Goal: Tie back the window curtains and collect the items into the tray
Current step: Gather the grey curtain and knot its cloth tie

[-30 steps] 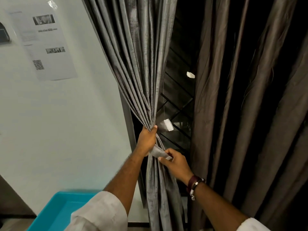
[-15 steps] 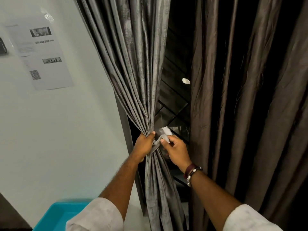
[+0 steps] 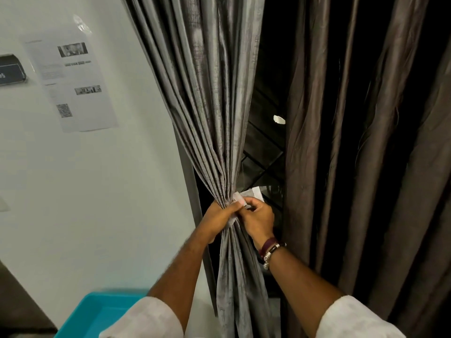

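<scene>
Now the left curtain [image 3: 210,118] is gathered into a narrow bunch whose long axis runs nearly upright, and the tie [image 3: 240,200] lies across that axis, wrapped around the bunch at its waist. The left hand [image 3: 219,219] is curled round the bunch from the wall side, its grip closed on the gathered folds just below the band. The right hand [image 3: 258,217] comes from the window side, touching the left; its fingers are pinched on the free end of the tie, whose pale tip [image 3: 255,192] sticks up and to the right, just above the knuckles.

So the loose end lies up and toward the window from the clamped waist, on the right hand's side, and that hand is judged the nearer one for fastening it. The end would probably have to be drawn across the bunch, at right angles to the folds, while the bunch is kept squeezed by the left. How the tie fastens cannot be told.

The right curtain [image 3: 361,142] hangs loose, well apart from both hands, not yet tied. The tray [image 3: 97,313] sits low at the left, below the left sleeve; no items are seen in its visible part.
</scene>
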